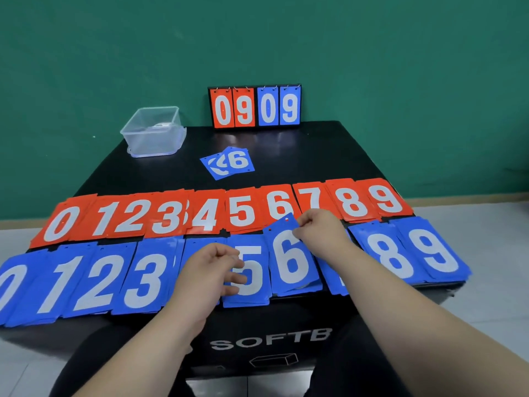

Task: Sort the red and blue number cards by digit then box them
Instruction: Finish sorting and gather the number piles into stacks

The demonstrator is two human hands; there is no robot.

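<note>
Two rows of number cards cross the black table (pixel 315 150), the red row (pixel 137 216) behind and the blue row (pixel 94 282) in front, each running 0 to 9. At ten o'clock on the table stands a clear box (pixel 153 131), a see-through plastic tub with rounded corners.

The left hand (pixel 211 270) rests at the left edge of the blue 5 pile (pixel 252 279) with its fingers loosely curled; I cannot tell whether they pinch a card. Toward twelve o'clock lie two loose blue cards (pixel 229 163), overlapping and askew, and behind them a scoreboard (pixel 254 107) reads 0909. The right hand (pixel 320 227) pinches the top right corner of the blue 6 card (pixel 289 259), which sits tilted on its pile. The blue 7 pile (pixel 332 282) is mostly hidden under the right forearm.

The cards look thin, stiff and glossy, rectangular with small punched holes along the top edge and bold white digits.

Slick faces like these probably slide easily, so a forearm brushing across could fan the 7 pile or mix it into a neighbour. At six o'clock the blue piles overhang the table edge, the 0 and 1 most of all, so a nudge there may spill them to the floor. The red 3 and 4 piles overlap, which risks a wrong digit being picked up when boxing.
</note>
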